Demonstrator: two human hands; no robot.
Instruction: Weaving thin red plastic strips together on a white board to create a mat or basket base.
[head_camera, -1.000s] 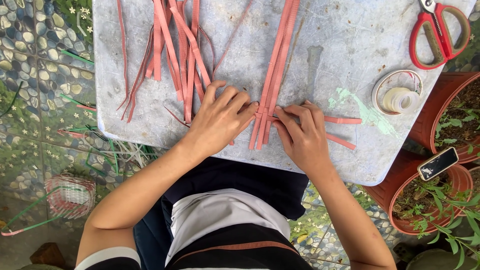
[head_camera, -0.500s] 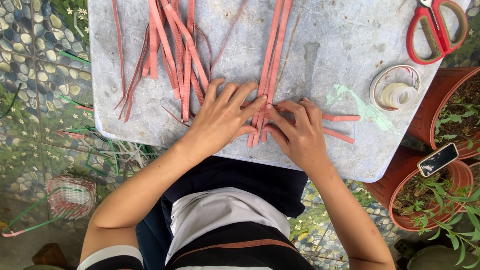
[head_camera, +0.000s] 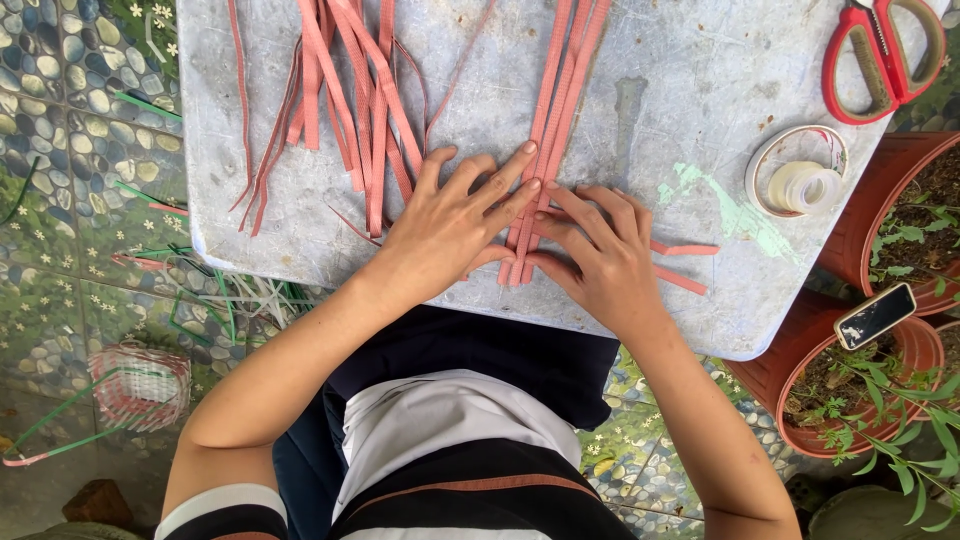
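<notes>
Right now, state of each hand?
Left hand: open, fingers spread flat, pressing the pink strips on the table.
Right hand: open, fingers bent, pressing the same strips.

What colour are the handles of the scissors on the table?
Red, seen in the head view: scissors at the table's far right corner.

Grey table (head_camera: 700, 80), seemingly pebble-patterned floor (head_camera: 60, 120)

Soft, even daylight; faint shadows under hands; sharp focus; slight wide-angle edge distortion.
</notes>
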